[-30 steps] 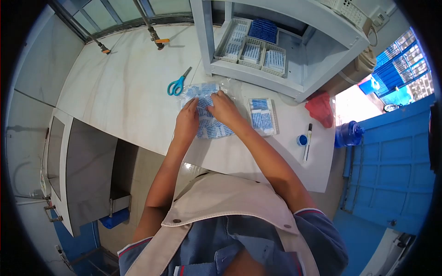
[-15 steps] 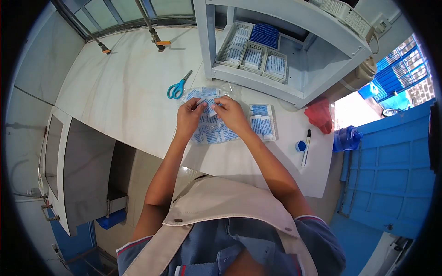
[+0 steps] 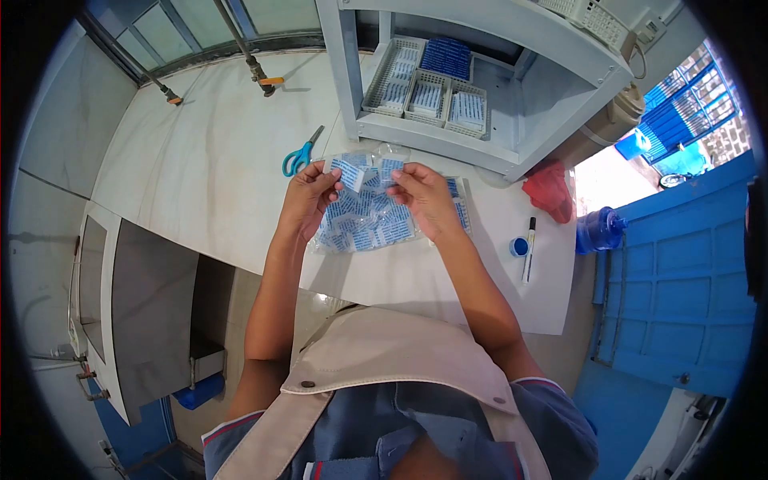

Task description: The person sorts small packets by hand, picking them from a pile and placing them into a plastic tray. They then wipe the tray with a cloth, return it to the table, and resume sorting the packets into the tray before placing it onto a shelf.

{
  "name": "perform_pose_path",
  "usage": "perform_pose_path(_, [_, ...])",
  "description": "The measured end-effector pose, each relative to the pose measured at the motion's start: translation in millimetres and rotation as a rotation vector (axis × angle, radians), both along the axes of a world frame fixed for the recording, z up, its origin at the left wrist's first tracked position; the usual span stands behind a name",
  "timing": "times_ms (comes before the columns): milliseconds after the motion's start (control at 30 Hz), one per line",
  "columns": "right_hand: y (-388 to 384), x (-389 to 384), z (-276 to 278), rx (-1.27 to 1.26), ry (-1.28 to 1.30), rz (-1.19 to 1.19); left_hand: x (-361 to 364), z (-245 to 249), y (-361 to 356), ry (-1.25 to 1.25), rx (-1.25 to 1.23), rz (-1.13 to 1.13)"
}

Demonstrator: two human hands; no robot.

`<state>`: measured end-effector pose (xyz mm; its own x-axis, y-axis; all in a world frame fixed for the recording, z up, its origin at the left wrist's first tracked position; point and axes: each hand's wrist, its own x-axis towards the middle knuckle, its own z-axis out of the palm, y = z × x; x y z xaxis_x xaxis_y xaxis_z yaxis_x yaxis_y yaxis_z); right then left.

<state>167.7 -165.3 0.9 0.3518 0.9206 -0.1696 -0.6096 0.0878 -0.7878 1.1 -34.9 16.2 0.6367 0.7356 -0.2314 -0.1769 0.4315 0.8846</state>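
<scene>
Between the fingers of my left hand [image 3: 308, 196] is a small white packet with blue print [image 3: 347, 175]. My right hand [image 3: 426, 196] pinches another such packet [image 3: 391, 170], a short gap apart from the first. Both are held above a clear plastic bag [image 3: 368, 228] full of like packets, lying on the counter. Partly behind my right hand stands a white basket of packets [image 3: 459, 204]. Teal-handled scissors [image 3: 299, 156] lie beyond my left hand.
A grey shelf [image 3: 448, 136] at the back holds white baskets of packets [image 3: 428, 98] and a blue bundle [image 3: 446, 58]. To the right are a marker [image 3: 530, 250], a small blue-topped container [image 3: 518, 246] and a red bag [image 3: 549, 190]. Valve pipes [image 3: 264, 80] rise at back left.
My hands, close together before, have moved apart, and each now holds a separate packet. My right hand now covers part of the basket beside the bag. The whole view has shifted slightly.
</scene>
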Motion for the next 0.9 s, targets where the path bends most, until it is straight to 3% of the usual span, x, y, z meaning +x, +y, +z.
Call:
perform_pose_path(67, [-14.4, 6.0, 17.2, -0.224, -0.281, -0.094, 3.2, 5.0, -2.9, -0.012, -0.082, -0.011])
perform_pose_path(167, [-33.5, 3.8, 25.5, -0.153, -0.413, -0.084, 20.4, 3.5, -15.2, -0.033, -0.176, 0.001])
perform_pose_path(300, [-45.5, -8.1, 6.5, -0.043, -0.409, -0.166, 53.3, -13.6, -40.6, -0.033, -0.256, 0.079])
perform_pose_path(433, [-60.1, 0.6, -3.3, -0.218, -0.524, -0.288, 71.8, -4.7, -69.8, -0.031, -0.399, 0.004])
perform_pose_path(500, [-75.9, 17.0, -19.7, -0.239, -0.615, -0.366, 74.4, -12.1, -62.1, 0.041, -0.183, 0.048])
perform_pose_path(567, [-90.1, 31.9, -33.3, -0.285, -0.798, -0.601, 78.1, -20.5, -62.8, 0.095, -0.109, -0.064])
perform_pose_path(667, [-96.5, 23.7, -30.5, -0.413, -0.88, -0.607, 92.8, -44.5, -81.1, 0.234, 0.512, -0.379])
perform_pose_path(700, [-96.7, 22.6, -31.6, -0.412, -0.879, -0.607, 94.9, -43.9, -86.5, 0.234, 0.513, -0.379])
perform_pose_path(767, [-97.8, 21.9, -34.4, -0.523, -1.125, -0.554, 99.4, -42.9, -98.0, 0.452, 1.082, -0.245])
perform_pose_path(833, [-97.3, 16.8, -28.5, -0.554, -1.218, -0.529, 99.1, -41.1, -102.4, 0.495, 1.06, -0.261])
perform_pose_path(900, [-96.9, 14.0, -25.7, -0.579, -1.31, -0.495, 98.2, -46.9, -100.8, 0.399, 1.413, -0.146])
